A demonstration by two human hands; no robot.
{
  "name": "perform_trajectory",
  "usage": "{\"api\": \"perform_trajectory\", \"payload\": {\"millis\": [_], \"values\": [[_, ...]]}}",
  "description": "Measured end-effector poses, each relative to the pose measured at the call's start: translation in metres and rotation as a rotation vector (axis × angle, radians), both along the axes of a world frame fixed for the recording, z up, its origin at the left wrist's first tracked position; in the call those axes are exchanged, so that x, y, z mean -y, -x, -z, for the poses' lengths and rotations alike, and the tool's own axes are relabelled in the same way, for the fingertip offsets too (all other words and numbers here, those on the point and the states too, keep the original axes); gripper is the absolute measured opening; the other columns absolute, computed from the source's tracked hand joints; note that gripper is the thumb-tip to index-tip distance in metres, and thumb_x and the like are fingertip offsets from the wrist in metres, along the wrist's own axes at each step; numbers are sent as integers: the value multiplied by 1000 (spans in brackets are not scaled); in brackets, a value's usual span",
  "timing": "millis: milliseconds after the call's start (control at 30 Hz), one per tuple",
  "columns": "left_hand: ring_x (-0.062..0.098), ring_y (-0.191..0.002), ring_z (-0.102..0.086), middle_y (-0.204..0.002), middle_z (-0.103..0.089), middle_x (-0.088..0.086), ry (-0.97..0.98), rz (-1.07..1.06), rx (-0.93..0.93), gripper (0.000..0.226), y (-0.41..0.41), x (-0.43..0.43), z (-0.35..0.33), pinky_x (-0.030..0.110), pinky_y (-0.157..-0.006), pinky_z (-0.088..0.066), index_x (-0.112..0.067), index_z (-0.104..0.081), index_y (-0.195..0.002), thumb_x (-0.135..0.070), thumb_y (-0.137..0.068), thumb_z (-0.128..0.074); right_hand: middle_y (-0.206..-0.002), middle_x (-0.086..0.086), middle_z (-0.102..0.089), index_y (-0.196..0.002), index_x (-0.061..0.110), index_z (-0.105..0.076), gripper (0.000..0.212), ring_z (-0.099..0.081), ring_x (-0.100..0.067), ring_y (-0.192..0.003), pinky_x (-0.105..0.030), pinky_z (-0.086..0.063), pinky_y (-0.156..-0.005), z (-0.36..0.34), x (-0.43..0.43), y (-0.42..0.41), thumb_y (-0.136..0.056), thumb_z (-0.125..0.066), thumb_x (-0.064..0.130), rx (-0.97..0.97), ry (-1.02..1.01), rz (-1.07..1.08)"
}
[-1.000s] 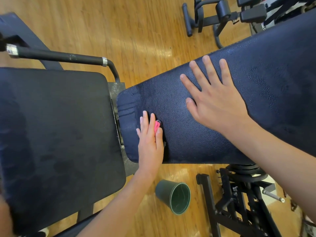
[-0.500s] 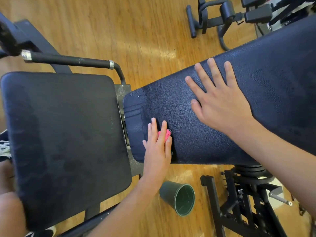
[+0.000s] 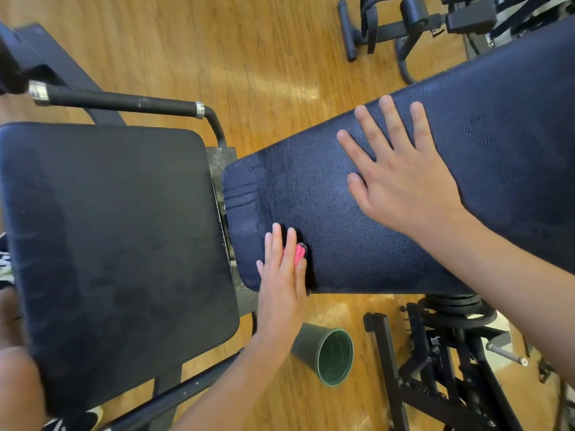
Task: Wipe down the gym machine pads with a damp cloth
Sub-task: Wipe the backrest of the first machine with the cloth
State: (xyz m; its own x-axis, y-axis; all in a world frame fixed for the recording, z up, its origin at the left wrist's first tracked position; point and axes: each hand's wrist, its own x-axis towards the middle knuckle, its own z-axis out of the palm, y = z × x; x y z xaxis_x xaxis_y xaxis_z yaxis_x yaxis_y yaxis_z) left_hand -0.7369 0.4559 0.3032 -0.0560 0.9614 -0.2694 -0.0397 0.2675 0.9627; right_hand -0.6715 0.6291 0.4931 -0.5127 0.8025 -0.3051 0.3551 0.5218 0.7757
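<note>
Currently we have 2 hands on the long back pad (image 3: 497,157), which runs from the middle of the scene up toward the far right.

Left hand (image 3: 281,275): flat on the pad's near-left corner, fingers straight and held close together, pressing the pink cloth (image 3: 299,252) onto the vinyl. Most of the cloth is hidden under the fingers. We only see a pink strip poking out between 2 of them and past the fingertips. We can't tell how it is folded.

Right hand (image 3: 404,181): palm down further right on the same pad, fingers spread wide and straight, holding nothing. It sits well apart from the left hand.

The pad surface beside the cloth looks darker and streaked. We read that as damp, but can't confirm it.

Seat pad (image 3: 109,244): the left half of the scene, separated from the back pad by a narrow gap showing the metal bracket (image 3: 222,163). Neither hand touches it.

A black handle bar (image 3: 124,104) with silver collars runs along the seat pad's far side.

On the wooden floor (image 3: 249,57), a dark green cup (image 3: 326,356) lies tipped on its side just right of the left forearm, mouth toward us. The black machine frame (image 3: 451,368) sits to its right under the back pad. More black equipment (image 3: 413,14) stands at the far right.
</note>
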Motion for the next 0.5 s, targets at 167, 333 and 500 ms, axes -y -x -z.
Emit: {"api": "perform_trajectory", "payload": {"millis": [167, 333, 500], "values": [[2, -156, 2, -168, 0, -22, 4, -145, -1, 50, 30, -45, 15, 57, -126, -17, -38, -17, -158, -44, -109, -25, -170, -21, -10, -164, 16, -19, 64, -3, -47, -155, -66, -3, -123, -1, 2, 2, -107, -19, 45, 25, 9, 22], [9, -157, 2, -171, -4, -10, 92, -147, -30, 52, 48, -97, 35, 59, -125, -10, -27, -21, -162, -36, -112, -28, -169, -22, -10, -163, 14, -20, 65, -3, -47, -155, -65, -3, -123, -5, 3, 6, -107, -16, 44, 45, 43, 61], [11, -158, -1, -171, -6, -11, 88, -189, -9, 51, 38, -102, 43, 55, -126, -3, -31, -22, -162, -38, -112, -26, -163, -18, -35, -154, 8, -43, 66, -24, -39, -154, -62, -12, -124, 8, 25, 15, -100, -36, 44, 3, 293, -70]]}}
